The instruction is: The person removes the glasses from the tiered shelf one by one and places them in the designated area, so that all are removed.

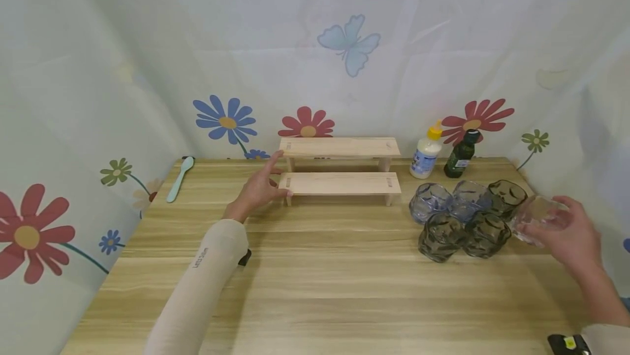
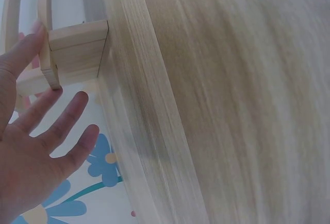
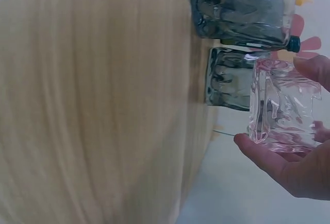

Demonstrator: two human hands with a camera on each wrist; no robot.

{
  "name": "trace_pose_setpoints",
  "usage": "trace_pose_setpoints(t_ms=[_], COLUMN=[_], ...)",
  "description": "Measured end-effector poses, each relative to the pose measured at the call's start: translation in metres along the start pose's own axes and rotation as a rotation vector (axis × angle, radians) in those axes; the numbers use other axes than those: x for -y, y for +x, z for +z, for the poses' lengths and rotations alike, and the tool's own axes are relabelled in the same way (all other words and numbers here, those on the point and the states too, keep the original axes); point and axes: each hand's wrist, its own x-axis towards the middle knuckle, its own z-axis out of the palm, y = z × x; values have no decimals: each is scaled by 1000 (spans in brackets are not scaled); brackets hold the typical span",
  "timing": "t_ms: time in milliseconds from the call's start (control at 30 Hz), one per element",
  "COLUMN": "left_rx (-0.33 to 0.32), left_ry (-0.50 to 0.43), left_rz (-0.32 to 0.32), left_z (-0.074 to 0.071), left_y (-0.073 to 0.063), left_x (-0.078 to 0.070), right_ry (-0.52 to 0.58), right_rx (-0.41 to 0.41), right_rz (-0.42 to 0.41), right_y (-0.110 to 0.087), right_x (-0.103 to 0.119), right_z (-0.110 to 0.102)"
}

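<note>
My left hand touches the left end of a two-tier wooden shelf, its thumb by the lower board and a finger reaching the upper one. In the left wrist view the fingers are spread, with one fingertip at the end of a board. My right hand grips a clear, pinkish drinking glass between thumb and fingers. That glass is right of several tinted glasses, two bluish glasses and three darker grey glasses, grouped on the table.
Behind the glasses stand a white bottle with a yellow cap and a dark green bottle. A pale green spoon lies at the table's back left. The wooden table backs onto a flowered curtain.
</note>
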Motion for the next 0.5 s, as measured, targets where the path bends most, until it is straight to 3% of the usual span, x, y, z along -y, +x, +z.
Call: trace_pose_setpoints(t_ms=[500], left_rx=[-1], left_ry=[-10], left_rz=[6], left_z=[-1], left_y=[-1], left_x=[-1], right_ry=[-5], right_rx=[103], right_rz=[-94], right_y=[5], right_x=[-24], right_z=[14])
